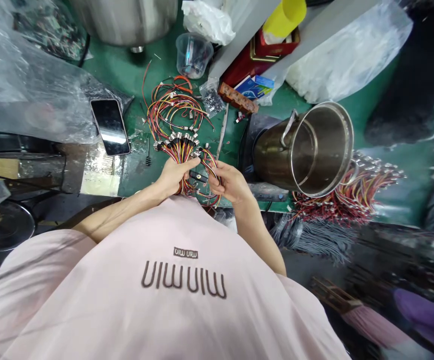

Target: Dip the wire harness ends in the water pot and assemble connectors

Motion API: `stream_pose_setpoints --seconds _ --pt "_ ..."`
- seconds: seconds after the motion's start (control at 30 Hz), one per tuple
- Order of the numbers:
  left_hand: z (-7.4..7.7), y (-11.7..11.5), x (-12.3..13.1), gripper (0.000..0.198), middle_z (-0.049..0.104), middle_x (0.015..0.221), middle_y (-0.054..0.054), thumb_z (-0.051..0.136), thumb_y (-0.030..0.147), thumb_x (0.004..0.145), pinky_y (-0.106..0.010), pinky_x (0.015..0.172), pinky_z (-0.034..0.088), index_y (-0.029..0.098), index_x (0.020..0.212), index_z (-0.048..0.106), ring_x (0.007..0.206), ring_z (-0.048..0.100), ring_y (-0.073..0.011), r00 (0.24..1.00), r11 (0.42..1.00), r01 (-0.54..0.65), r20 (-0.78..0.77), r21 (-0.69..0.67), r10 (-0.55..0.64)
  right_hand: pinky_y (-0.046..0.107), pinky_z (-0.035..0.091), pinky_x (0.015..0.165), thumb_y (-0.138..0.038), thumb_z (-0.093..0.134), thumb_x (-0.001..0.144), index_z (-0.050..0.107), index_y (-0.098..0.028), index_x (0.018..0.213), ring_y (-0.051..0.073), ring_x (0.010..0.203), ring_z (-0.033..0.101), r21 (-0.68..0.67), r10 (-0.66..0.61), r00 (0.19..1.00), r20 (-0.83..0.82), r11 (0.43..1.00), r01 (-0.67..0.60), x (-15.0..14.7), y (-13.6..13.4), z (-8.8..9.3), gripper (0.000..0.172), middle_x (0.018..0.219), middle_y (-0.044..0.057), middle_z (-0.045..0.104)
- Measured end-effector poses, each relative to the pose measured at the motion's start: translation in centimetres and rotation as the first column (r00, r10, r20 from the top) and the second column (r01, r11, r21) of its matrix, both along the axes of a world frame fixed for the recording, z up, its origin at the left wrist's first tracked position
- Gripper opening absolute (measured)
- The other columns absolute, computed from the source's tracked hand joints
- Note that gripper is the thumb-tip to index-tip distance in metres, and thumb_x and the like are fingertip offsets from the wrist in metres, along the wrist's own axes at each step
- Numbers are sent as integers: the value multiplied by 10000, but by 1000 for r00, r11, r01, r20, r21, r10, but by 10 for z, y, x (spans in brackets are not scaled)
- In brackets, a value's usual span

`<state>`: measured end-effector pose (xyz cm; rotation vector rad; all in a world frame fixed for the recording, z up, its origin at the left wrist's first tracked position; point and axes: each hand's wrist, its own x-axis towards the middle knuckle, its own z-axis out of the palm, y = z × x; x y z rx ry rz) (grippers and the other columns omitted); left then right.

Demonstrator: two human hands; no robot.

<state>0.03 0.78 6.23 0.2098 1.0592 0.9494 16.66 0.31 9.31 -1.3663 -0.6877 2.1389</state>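
Observation:
My left hand (pixel 173 176) is closed around a thick bundle of coloured wires (pixel 179 153), red, yellow, black and white, with silvery cylindrical ends fanned out above the fist. To its right, my right hand (pixel 230 181) pinches a smaller group of wires (pixel 209 161). Between the two hands sits a small dark piece (pixel 198 176) with a round, brass-coloured spot; its kind and which hand touches it are unclear. Just beyond the bundle, a loose coil of similar wires (pixel 177 107) lies on the green table (pixel 126 67).
At left lies a phone (pixel 110 127) beside plastic bags. A tilted metal pot (pixel 303 150) stands at right, near a heap of wires (pixel 346 195). Farther back are a clear plastic cup (pixel 193 56), a brick-red block (pixel 238 98), a red tin (pixel 245 57) and a large steel vessel (pixel 126 20).

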Motion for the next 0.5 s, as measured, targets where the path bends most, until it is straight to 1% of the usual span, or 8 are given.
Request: stream_pose_setpoints --seconds 0.13,0.23,0.33,0.43,0.5 --pt "1 -3 3 222 494 564 67 792 116 678 -201 428 238 147 725 577 434 347 -22 999 998 52 -18 22 -51 187 197 361 -410 709 742 479 -218 894 38 322 271 -11 4 1000 30 1000 -3 -8 -5 -3 336 475 -110 474" --pt "1 -3 4 232 492 568 70 781 93 667 -198 436 247 149 708 560 444 352 -24 999 999 25 -41 35 -24 184 196 357 -409 705 743 488 -213 892 37 323 267 -7 0 1000 31 1000 0 -13 -8 -5 328 472 -110 476" --pt "1 -3 4 245 458 527 80 751 65 674 -203 427 225 158 675 524 426 338 -28 999 1000 -11 -42 2 11 181 186 350 -418 701 747 494 -210 869 34 321 253 -3 3 999 37 1000 -3 -15 -11 -7 318 468 -107 474" --pt "2 -2 3 256 433 500 82 730 55 684 -207 428 221 162 645 501 418 334 -32 999 999 -7 -44 -31 6 181 188 353 -426 697 755 491 -211 864 32 321 243 -2 9 999 46 1000 -9 -16 -13 -8 317 469 -105 473" --pt "4 -2 3 230 457 515 75 722 49 683 -208 432 223 158 661 520 421 339 -31 999 999 13 -31 -35 -14 180 179 353 -415 688 763 490 -212 874 33 321 235 -9 6 999 41 1000 -5 -15 -14 -9 305 465 -108 462"
